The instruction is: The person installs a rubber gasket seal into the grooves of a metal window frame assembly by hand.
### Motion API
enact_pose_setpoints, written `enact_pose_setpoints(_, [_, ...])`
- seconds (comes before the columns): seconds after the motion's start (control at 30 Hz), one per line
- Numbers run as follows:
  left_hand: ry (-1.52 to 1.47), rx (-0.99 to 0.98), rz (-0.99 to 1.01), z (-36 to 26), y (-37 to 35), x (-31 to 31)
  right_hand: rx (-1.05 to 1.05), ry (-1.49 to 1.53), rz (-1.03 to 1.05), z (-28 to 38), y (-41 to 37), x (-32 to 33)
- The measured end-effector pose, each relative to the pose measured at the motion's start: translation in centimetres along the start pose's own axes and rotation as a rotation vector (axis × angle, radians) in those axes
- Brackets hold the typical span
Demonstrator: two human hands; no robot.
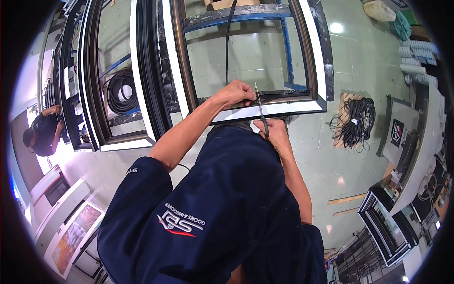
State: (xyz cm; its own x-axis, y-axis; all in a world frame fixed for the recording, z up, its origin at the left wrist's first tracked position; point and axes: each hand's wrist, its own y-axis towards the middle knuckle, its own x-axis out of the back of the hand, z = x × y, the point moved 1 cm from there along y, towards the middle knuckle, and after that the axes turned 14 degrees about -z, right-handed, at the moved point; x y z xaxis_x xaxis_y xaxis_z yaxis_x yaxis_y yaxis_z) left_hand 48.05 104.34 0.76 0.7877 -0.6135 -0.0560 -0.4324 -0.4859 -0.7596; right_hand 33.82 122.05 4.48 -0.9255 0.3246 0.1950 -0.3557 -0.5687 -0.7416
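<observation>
A pair of scissors [260,105] is in my right hand [275,133], its blades pointing up and away from me over the near rail of a frame. My left hand [239,93] is pinched closed beside the blade tips, on the end of a thin black strip. A long black strip [229,42] runs down across the frame opening to this hand, and part of it is hidden behind the fingers. Both hands are at the near rail of the white-edged window frame [312,105], which has dark inner channels.
More frames [146,94] stand to the left. A coil of black strip [122,92] lies beneath them. Bundled black cord [357,120] rests on a board at right. Blue supports [287,52] are under the frame. Another person [43,132] works at far left.
</observation>
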Motion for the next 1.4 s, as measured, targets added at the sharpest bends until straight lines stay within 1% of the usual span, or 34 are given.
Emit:
enact_pose_setpoints(0.2, [-0.003,0.003,-0.009,0.3,0.2,0.1,-0.001,-0.032,0.013,0.9,-0.2,0.3])
enact_pose_setpoints(0.3, [-0.011,0.0,0.008,0.6,0.1,0.3,-0.005,-0.016,0.033,-0.2,0.5,0.0])
enact_pose_setpoints(0.43, [-0.077,-0.02,0.004,-0.2,-1.1,-0.1,-0.019,0.096,0.196,-0.7,0.5,0.3])
enact_pose_setpoints(0.5, [-0.12,-0.057,-0.009,-0.7,-1.0,0.0,0.01,0.182,0.3,-0.8,0.5,1.3])
enact_pose_setpoints(0.6, [-0.143,-0.071,-0.032,-1.6,-1.1,0.1,0.036,0.403,0.376,-0.5,0.5,3.3])
enact_pose_setpoints(0.63, [-0.166,-0.075,-0.044,-1.9,-1.1,0.0,0.035,0.379,0.424,-0.2,0.4,4.5])
enact_pose_setpoints(0.73, [-0.184,-0.078,-0.082,-3.2,-1.4,-0.5,0.192,0.268,0.299,1.9,-0.6,7.8])
enact_pose_setpoints(0.87, [-0.176,-0.09,-0.141,-4.7,-1.8,-1.8,0.193,0.219,0.147,3.1,0.1,13.0])
enact_pose_setpoints(0.9, [-0.153,-0.136,-0.162,-4.9,-1.9,-2.2,0.236,0.203,0.157,2.7,1.2,14.9])
enact_pose_setpoints(0.93, [-0.115,-0.23,-0.206,-4.6,-1.5,-2.7,0.264,0.177,0.149,3.2,1.8,16.7])
enact_pose_setpoints(1.0, [0.209,-0.446,-0.403,-4.6,-1.1,-4.0,0.301,0.128,0.044,3.5,4.1,20.4])
enact_pose_setpoints(1.07, [0.461,-0.665,-0.626,-4.2,-0.9,-5.9,0.254,0.086,-0.04,4.9,6.5,24.6])
enact_pose_setpoints(1.1, [0.466,-0.605,-0.712,-4.0,-1.0,-7.2,0.244,0.052,-0.093,5.6,8.0,26.4])
enact_pose_setpoints(1.13, [0.472,-0.537,-0.795,-3.9,-1.3,-8.5,0.252,0.007,-0.087,6.9,9.2,28.5])
enact_pose_setpoints(1.2, [0.392,-0.495,-0.91,-3.0,-1.0,-11.0,0.27,-0.065,-0.09,10.0,11.4,31.9])
enact_pose_setpoints(1.27, [0.374,-0.446,-0.953,-3.3,-1.1,-13.1,0.393,-0.054,-0.053,12.6,14.2,35.0])
enact_pose_setpoints(1.33, [0.399,-0.391,-0.977,-3.5,-0.8,-14.6,0.516,-0.073,0.028,15.5,17.2,37.1])
enact_pose_setpoints(1.37, [0.396,-0.331,-0.945,-3.5,-0.4,-15.0,0.516,-0.087,0.052,17.2,18.4,37.9])
enact_pose_setpoints(1.4, [0.45,-0.338,-0.948,-2.6,0.6,-15.1,0.544,-0.115,0.029,19.1,19.1,37.9])
